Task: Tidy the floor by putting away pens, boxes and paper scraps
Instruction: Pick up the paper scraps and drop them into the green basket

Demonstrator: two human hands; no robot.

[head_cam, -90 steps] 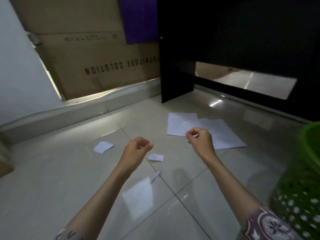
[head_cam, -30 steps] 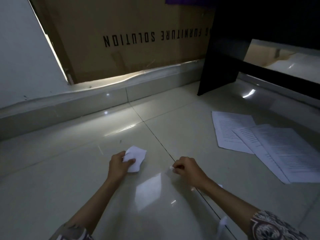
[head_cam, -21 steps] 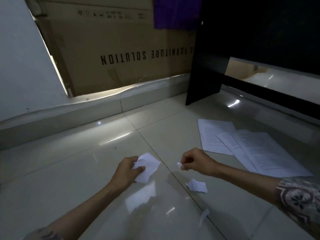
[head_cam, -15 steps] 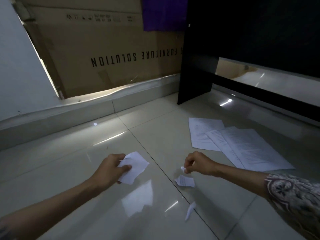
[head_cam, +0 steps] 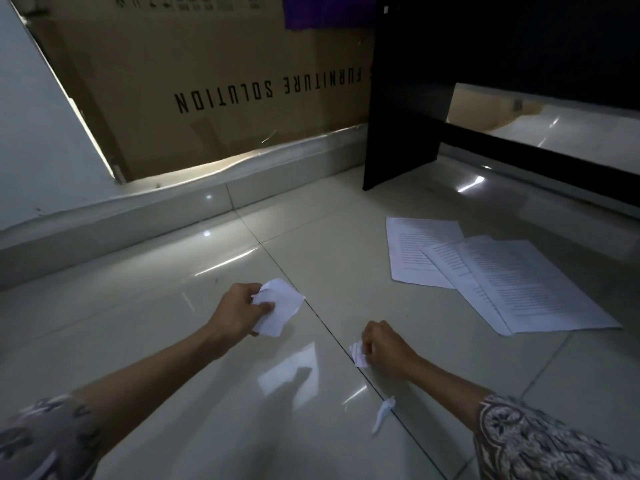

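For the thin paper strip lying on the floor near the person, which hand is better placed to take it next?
Probably the right hand. It is nearer the thin strip, which lies just below it on the tile joint. The left hand is farther away and holds a larger scrap.

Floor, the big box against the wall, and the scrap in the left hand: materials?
Floor: looks like glazed ceramic tile, glossy; it mirrors lights and shows grout lines. Big box: brown corrugated cardboard by its look, matte, with printed lettering. Scrap pinched by the left hand: thin white paper, matte, with ragged, bent edges.
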